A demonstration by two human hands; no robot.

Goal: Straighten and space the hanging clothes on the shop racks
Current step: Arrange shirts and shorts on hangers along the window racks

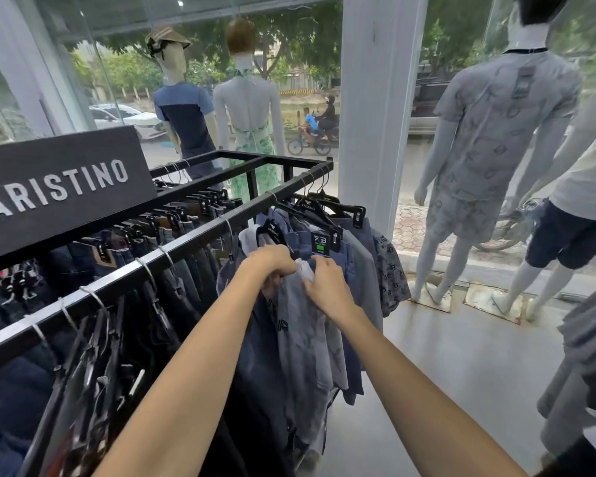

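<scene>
**Centre of frame.** The left hand (272,261) curls its fingers over the shoulder line of a pale grey-blue printed shirt (300,342) and grips the fabric there. Whether it also holds the hanger beneath cannot be told. The right hand (324,285), close against the left, pinches a small white fold (306,270) at the shirt's neck, which is either collar or label.

The shirt hangs mid-frame from the black metal rack rail (193,237). It is pressed between a dark navy garment (255,356) on its left and blue and grey shirts (355,263) on its right.

Judged by its drape, the cloth is thin, soft and light. It would likely bunch or slide off the hanger if tugged by the hem. The sounder hold is high, at the collar and hanger shoulders, moving the hook along the rail.

Black plastic hangers (308,204) bearing a brand mark crowd just above, toward the rail's far corner. At left of frame, clipped dark jeans (172,290) fill the same rack beneath a black brand sign (59,187). Dressed white mannequins (486,139) stand at the window, at right and upper centre.
</scene>
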